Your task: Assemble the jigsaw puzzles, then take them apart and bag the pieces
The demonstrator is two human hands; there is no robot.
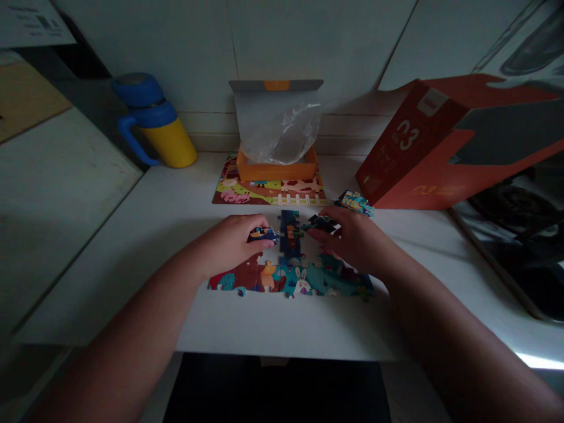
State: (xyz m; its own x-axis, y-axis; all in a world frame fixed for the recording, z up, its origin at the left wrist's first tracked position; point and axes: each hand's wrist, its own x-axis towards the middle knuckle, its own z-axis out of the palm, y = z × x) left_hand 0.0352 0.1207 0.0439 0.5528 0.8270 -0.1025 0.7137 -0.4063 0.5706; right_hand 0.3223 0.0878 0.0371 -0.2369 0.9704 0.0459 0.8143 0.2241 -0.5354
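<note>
Puzzle (288, 276), part-joined, flat on surface (282, 329): teal and red-brown, white rabbit, orange animal. Long axis left-right; dark-blue column (290, 238) points away from person, between hands. Left hand (234, 239) pinching blue piece (265, 235), right hand (356, 238) pinching dark piece (324, 224); puzzle's bulk nearer person.

Location type: kitchen, apparently domestic. Indicators visible from where I stand: a dark cooking hob (497, 214) at the right of the white bench (291, 329), pale seamed wall panels (189, 53) behind, and a handled flask (170, 138) at left.
</note>
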